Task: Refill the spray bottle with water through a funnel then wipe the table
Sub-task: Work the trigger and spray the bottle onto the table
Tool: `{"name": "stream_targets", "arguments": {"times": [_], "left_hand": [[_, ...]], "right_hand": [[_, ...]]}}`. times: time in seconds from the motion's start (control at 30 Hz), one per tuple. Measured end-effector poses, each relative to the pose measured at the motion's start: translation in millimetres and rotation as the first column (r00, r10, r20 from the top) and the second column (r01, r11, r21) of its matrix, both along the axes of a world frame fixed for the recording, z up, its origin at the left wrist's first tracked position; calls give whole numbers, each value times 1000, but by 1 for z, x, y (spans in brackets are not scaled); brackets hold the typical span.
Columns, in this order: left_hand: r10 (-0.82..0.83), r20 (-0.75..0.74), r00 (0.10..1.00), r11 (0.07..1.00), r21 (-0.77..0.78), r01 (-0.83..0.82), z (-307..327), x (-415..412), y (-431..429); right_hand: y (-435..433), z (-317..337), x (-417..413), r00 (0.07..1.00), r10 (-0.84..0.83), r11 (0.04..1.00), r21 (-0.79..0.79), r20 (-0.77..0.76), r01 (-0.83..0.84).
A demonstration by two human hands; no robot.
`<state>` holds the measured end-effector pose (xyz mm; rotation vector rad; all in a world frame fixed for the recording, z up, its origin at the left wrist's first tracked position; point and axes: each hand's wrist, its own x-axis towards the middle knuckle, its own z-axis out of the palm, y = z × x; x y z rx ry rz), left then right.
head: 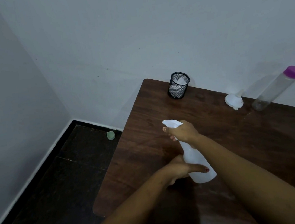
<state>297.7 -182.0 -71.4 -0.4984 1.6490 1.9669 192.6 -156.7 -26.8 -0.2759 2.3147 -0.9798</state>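
A white translucent spray bottle (194, 160) stands on the dark wooden table (257, 145) near its left side. My right hand (183, 131) is closed around the bottle's white spray head at the top. My left hand (180, 168) wraps the lower body of the bottle, thumb across its front. A white funnel (233, 100) lies on its side at the back of the table by the wall. Right of the funnel, a clear water bottle (276, 88) with a purple cap stands against the wall.
A black mesh cup (178, 85) with white paper or cloth inside stands at the table's back left corner. A small green round object (110, 135) lies on the dark floor by the wall. The table's left edge runs close to my left forearm.
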Motion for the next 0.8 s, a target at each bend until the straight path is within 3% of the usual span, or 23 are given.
{"name": "stream_targets", "arguments": {"times": [0.13,0.3,0.5,0.7,0.8], "left_hand": [[-7,-15,1000,999,-33,6,0,-1,0],[-10,-16,1000,1000,-28,9,-2,1,0],[-32,-28,999,998,-64,30,1,1,0],[-45,-21,999,995,-89,43,2,0,3],[-50,-54,997,995,-95,45,2,-2,3]], "right_hand": [[0,-4,4,994,-100,995,3,-39,100],[4,-1,-2,995,81,997,-14,59,-80],[5,-6,5,990,-139,990,-33,-34,138],[12,1,-1,999,15,999,-47,47,-13],[13,2,3,994,-108,990,-93,-21,106]]}}
